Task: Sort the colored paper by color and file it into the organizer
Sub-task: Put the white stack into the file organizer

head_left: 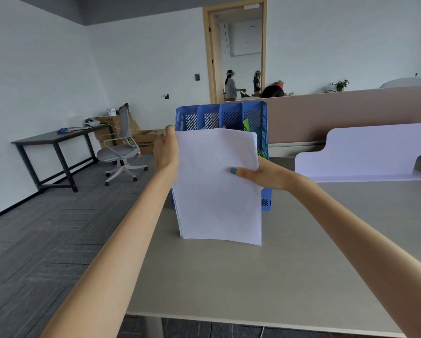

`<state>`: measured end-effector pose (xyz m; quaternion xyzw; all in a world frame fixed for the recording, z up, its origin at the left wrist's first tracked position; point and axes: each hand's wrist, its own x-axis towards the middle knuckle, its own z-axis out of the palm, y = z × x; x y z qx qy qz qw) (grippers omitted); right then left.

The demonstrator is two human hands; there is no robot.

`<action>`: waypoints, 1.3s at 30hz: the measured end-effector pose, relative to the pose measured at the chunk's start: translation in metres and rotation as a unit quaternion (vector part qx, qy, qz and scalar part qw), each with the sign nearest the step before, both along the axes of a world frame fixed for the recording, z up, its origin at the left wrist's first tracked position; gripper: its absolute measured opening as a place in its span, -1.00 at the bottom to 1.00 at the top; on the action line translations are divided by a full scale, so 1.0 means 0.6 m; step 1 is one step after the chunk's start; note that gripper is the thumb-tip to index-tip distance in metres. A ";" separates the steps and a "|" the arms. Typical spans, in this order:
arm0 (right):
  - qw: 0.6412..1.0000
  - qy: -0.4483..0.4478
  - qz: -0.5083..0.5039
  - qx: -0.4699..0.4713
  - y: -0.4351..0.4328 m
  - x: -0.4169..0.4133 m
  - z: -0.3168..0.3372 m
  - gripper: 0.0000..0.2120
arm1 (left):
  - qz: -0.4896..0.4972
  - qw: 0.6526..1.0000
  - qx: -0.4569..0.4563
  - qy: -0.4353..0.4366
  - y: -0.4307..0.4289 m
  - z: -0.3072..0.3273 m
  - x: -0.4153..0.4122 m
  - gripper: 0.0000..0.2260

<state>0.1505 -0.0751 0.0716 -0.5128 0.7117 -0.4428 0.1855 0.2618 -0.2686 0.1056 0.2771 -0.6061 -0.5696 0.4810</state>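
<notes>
Grey desk (229, 276), nearest, under both forearms. Stack of pale, near-white paper (216, 186), upright between hands, lower edge at desk surface. Left hand (166, 152): curled round stack's upper left edge. Right hand (260, 174): pinching stack's right edge, thumb on front face, fingers behind. Blue organizer (221, 115), four upright slots, standing on desk directly behind hands and stack. Green paper (246, 124) in rightmost slot, just above right hand. Pink sheet corner (223, 126) in next slot leftward. Lilac divider panel (365, 152), right of right hand.

Bare forearms, teal polish on the left hand (166, 152) and right hand (265, 174) thumbnails.
</notes>
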 end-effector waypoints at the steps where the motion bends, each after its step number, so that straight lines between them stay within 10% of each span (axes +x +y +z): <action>1: 1.000 0.020 -0.008 0.013 0.000 0.000 0.002 -0.65 | 0.005 1.000 -0.011 -0.010 -0.002 -0.002 -0.002 -0.73; 6: 0.997 0.059 -0.050 0.001 -0.001 0.002 0.003 -0.66 | -0.033 0.998 -0.010 -0.045 -0.011 -0.006 -0.012 -0.39; 21: 0.949 0.034 -0.276 -0.146 -0.086 0.001 0.100 -0.67 | -0.204 0.907 -0.330 -0.161 0.003 -0.083 -0.004 -0.36; 39: 0.882 0.199 -0.411 -0.121 -0.254 0.023 0.162 -0.81 | -0.039 0.775 -0.535 -0.334 -0.072 -0.057 -0.050 -0.48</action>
